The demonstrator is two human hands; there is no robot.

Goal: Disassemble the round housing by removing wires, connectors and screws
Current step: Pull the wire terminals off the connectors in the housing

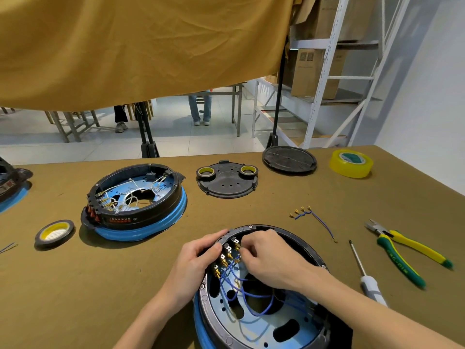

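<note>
A round black housing [314, 255] with a blue base lies open at the table's near edge. Blue wires [254, 295] with brass connectors [222, 260] run from its upper left rim across the inside. My left hand [198, 258] grips that rim from outside, fingers curled over the edge. My right hand [266, 255] reaches inside and pinches a connector near the rim; its fingertips hide which one. A removed blue wire bundle [313, 217] with brass terminals lies on the table to the right.
A second housing [138, 217] with white wires stands at left. Behind are a black cover plate [227, 185] bearing two tape rolls, a round lid [289, 159] and yellow tape [351, 163]. A screwdriver [364, 275] and pliers [405, 250] lie right. Black tape [54, 233] sits left.
</note>
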